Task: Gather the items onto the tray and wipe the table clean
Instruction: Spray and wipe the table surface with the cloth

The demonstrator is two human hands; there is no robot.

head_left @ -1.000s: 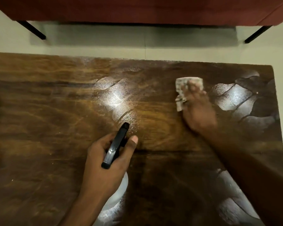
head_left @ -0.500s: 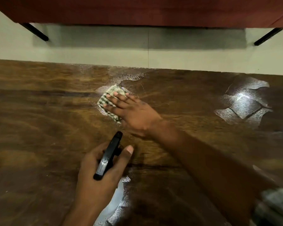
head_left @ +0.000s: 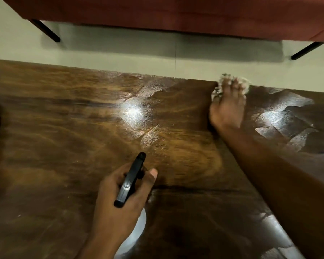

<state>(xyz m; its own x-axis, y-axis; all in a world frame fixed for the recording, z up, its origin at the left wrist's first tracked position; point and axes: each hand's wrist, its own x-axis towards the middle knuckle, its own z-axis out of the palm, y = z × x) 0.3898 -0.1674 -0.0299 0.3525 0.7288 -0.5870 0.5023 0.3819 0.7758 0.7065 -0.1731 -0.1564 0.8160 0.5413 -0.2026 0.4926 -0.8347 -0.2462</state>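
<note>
Cloth (head_left: 245,84) under my flat right hand (head_left: 227,107) has swept far-right of my left hand (head_left: 116,208), which grips the sprayer (head_left: 131,178); streaks (head_left: 281,116) remain.

Open wood runs across the left and middle of the worktop (head_left: 54,143), easy passage there. Front centre is taken: the left hand (head_left: 118,200) grips a spray bottle (head_left: 131,179). The right forearm (head_left: 269,174) bars the right side on a slant, right hand (head_left: 227,111) flat on the cloth (head_left: 215,92) at the far edge. Beyond lies floor (head_left: 120,53), then a sofa (head_left: 176,14).
</note>
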